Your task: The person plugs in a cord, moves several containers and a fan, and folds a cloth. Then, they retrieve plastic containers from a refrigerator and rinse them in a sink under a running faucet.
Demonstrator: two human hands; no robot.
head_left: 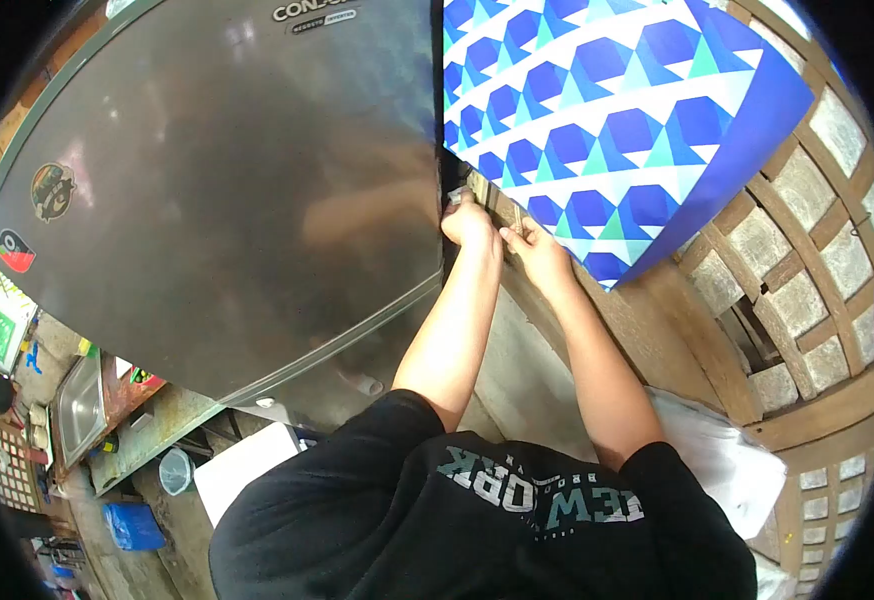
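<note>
My left hand [470,221] reaches into the narrow gap beside the dark refrigerator [227,190]. Its fingers are curled, with a small whitish bit showing at their tips; what it is cannot be made out. Close by on the right, my right hand [540,256] has thumb and fingers pinched together at a thin, pale piece too small to name. Both hands are in front of a wooden beam [557,330], just under the lower edge of a blue, white and green geometric-patterned panel [607,130]. The refrigerator's side edge is next to my left wrist.
A woven lattice wall [807,190] rises on the right. White plastic-like material [712,460] lies by my right elbow. Far left are a metal sink [81,408], a counter edge [157,440], a clear bucket [176,470] and a blue bag [134,526] on the floor.
</note>
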